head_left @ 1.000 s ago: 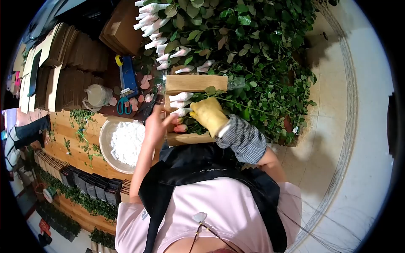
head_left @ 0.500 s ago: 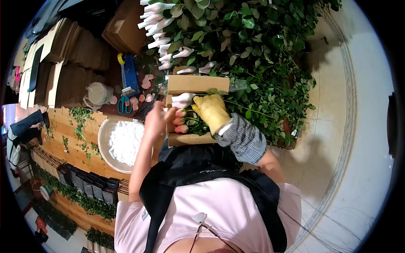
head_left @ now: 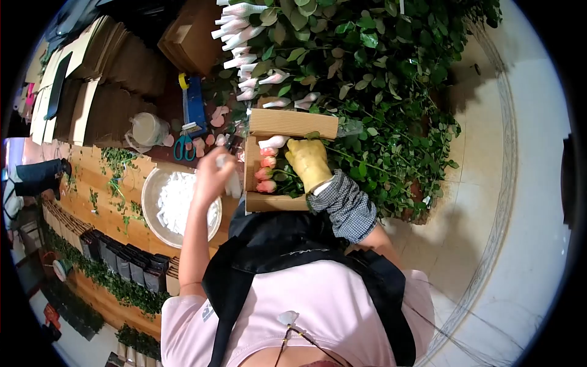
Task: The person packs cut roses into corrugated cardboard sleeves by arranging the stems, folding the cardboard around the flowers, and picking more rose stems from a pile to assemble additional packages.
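My bare left hand [head_left: 214, 174] is left of a corrugated cardboard box, slightly blurred, its fingers closed on a white foam net sleeve [head_left: 233, 183]. In the box lie several pink-orange roses [head_left: 266, 174] with bare heads. Above them, one rose head is still covered by a white net sleeve [head_left: 273, 142]. My right hand [head_left: 309, 162], in a yellow glove, curls over the rose stems just behind the heads. The glove hides the stems it grips. The corrugated box [head_left: 293, 123] has raised walls above and below the roses.
Leafy stems with white-sleeved heads [head_left: 243, 32] fill the area beyond and to the right. A basin of white net sleeves [head_left: 147, 214] stands at lower left. Blue scissors [head_left: 183, 148], a blue tape dispenser [head_left: 194, 104], a white tub [head_left: 148, 131] and stacked cardboard [head_left: 116, 67] are at left.
My left hand has moved left, away from the rose heads, with a net sleeve. One more rose head is now bare. My gloved right hand stays over the stems.
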The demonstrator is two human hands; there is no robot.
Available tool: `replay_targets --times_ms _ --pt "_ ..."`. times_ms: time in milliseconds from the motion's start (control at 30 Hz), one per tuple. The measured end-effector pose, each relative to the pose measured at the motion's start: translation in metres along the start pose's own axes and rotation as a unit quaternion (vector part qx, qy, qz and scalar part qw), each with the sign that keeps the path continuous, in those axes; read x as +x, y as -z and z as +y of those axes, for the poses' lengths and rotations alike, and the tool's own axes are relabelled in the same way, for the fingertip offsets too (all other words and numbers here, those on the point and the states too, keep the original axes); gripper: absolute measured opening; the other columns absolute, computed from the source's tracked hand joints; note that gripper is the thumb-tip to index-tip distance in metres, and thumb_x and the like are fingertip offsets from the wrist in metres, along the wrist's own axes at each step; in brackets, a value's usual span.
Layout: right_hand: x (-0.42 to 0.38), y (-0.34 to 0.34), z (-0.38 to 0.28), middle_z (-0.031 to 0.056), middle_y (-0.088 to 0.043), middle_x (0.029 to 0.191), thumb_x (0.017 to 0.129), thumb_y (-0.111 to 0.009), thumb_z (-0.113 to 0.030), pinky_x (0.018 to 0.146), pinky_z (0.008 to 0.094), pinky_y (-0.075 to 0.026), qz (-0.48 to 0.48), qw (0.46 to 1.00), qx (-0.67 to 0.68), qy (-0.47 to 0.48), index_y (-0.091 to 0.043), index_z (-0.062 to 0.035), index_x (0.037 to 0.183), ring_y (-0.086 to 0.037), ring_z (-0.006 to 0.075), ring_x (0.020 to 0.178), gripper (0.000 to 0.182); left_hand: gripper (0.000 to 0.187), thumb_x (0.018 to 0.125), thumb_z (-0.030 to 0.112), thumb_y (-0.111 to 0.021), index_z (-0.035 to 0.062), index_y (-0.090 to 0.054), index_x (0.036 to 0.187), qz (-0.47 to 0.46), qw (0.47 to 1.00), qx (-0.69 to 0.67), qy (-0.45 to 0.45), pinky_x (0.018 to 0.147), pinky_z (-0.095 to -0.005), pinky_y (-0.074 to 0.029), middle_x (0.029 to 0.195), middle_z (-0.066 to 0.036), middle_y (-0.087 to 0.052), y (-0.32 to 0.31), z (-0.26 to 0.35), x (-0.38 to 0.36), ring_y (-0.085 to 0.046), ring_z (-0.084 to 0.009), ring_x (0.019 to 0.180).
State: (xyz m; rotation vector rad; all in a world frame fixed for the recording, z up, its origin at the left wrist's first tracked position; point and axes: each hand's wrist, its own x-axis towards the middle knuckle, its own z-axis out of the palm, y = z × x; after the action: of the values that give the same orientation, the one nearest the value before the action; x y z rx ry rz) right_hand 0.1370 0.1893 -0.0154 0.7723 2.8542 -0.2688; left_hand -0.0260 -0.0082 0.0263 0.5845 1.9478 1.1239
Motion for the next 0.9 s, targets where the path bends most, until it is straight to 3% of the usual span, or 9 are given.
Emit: replay_targets --times_ms 100,200,300,400,467,600,667,800,900 --pt "-0.002 0.013 -0.006 0.0123 -0.07 0.076 0.087 -0.062 -0.028 0.07 0.0438 -0.053 -0.045 0.999 -0.011 -0.029 -0.066 -0.0084 0.089 -0.068 0.0313 0.076 0.02 0.047 0.088 0.045 -0.068 0.0032 -0.058 0.107 -0.019 0.981 0.185 -0.053 0.074 -0.0474 -0.052 0.086 -0.024 -0.069 -0.058 0.013 0.014 -0.068 -0.0425 0.085" --pt "-0.005 0.005 0.005 0.0131 -0.07 0.08 0.087 -0.062 -0.027 0.072 0.0452 -0.053 0.06 0.994 0.086 -0.032 -0.066 -0.0096 0.091 -0.068 0.0335 0.079 0.018 0.037 0.088 0.038 -0.068 0.0024 -0.065 0.095 0.089 0.961 0.249 -0.083 0.069 -0.0447 -0.054 0.085 -0.022 -0.069 -0.082 0.028 0.026 -0.069 -0.0377 0.077" --pt "0.0 0.008 0.008 0.0131 -0.07 0.081 0.089 -0.061 -0.028 0.07 0.0459 -0.054 0.015 0.996 0.072 -0.05 -0.067 -0.0118 0.092 -0.067 0.0344 0.078 0.018 0.027 0.087 0.03 -0.067 0.0035 -0.07 0.093 0.171 0.973 0.136 -0.078 0.067 -0.041 -0.054 0.082 -0.02 -0.069 -0.066 0.006 0.008 -0.069 -0.0338 0.074" --pt "-0.003 0.009 0.013 0.0154 -0.069 0.084 0.09 -0.061 -0.03 0.071 0.0467 -0.054 -0.009 0.997 0.074 -0.037 -0.065 -0.0095 0.095 -0.067 0.0357 0.08 0.021 0.035 0.083 0.025 -0.072 0.005 -0.071 0.111 0.225 0.946 0.221 0.073 0.073 -0.0411 -0.054 0.093 -0.021 -0.072 0.027 -0.03 -0.028 -0.07 -0.0329 0.081" --pt "-0.01 0.016 0.019 0.0154 -0.07 0.084 0.09 -0.062 -0.029 0.07 0.0469 -0.053 0.014 0.994 0.1 0.049 -0.065 -0.0089 0.097 -0.067 0.0351 0.079 0.021 0.044 0.083 0.03 -0.073 -0.0025 -0.067 0.112 0.196 0.917 0.244 0.248 0.086 -0.0422 -0.051 0.1 -0.022 -0.071 0.078 -0.086 -0.052 -0.068 -0.0349 0.095" --pt "-0.044 0.061 0.009 0.0132 -0.068 0.078 0.087 -0.069 -0.023 0.068 0.043 -0.054 0.017 0.974 0.195 0.115 -0.065 -0.0093 0.111 -0.067 0.0317 0.074 0.028 0.046 0.089 0.028 -0.072 -0.0021 -0.058 0.12 0.309 0.934 0.087 0.16 0.092 -0.0382 -0.046 0.113 -0.016 -0.064 0.143 -0.259 -0.101 -0.059 -0.0272 0.109" --pt "-0.053 0.068 -0.003 0.0103 -0.07 0.082 0.083 -0.071 -0.022 0.072 0.0415 -0.054 0.017 0.958 0.241 0.153 -0.067 -0.0114 0.11 -0.068 0.0289 0.078 0.029 0.046 0.092 0.028 -0.069 -0.0017 -0.056 0.125 0.312 0.913 0.233 0.12 0.092 -0.0355 -0.048 0.113 -0.016 -0.065 0.127 -0.239 -0.099 -0.061 -0.0246 0.109" --pt "-0.042 0.025 -0.021 0.0076 -0.071 0.079 0.085 -0.069 -0.03 0.066 0.0403 -0.052 -0.105 0.982 -0.013 0.159 -0.061 -0.0077 0.1 -0.069 0.0258 0.075 0.028 0.027 0.093 0.024 -0.063 0.0001 -0.069 0.106 0.164 0.984 -0.016 0.064 0.072 -0.0322 -0.051 0.08 -0.01 -0.07 0.041 -0.15 -0.044 -0.065 -0.0169 0.077" --pt "-0.032 0.029 -0.042 0.0068 -0.07 0.076 0.086 -0.069 -0.036 0.065 0.0393 -0.052 -0.198 0.966 -0.104 0.129 -0.06 -0.0065 0.096 -0.069 0.0245 0.074 0.033 0.027 0.096 0.019 -0.058 -0.0055 -0.068 0.095 0.054 0.998 0.001 0.023 0.062 -0.0288 -0.047 0.07 -0.006 -0.064 -0.021 -0.053 -0.034 -0.057 -0.0109 0.066"
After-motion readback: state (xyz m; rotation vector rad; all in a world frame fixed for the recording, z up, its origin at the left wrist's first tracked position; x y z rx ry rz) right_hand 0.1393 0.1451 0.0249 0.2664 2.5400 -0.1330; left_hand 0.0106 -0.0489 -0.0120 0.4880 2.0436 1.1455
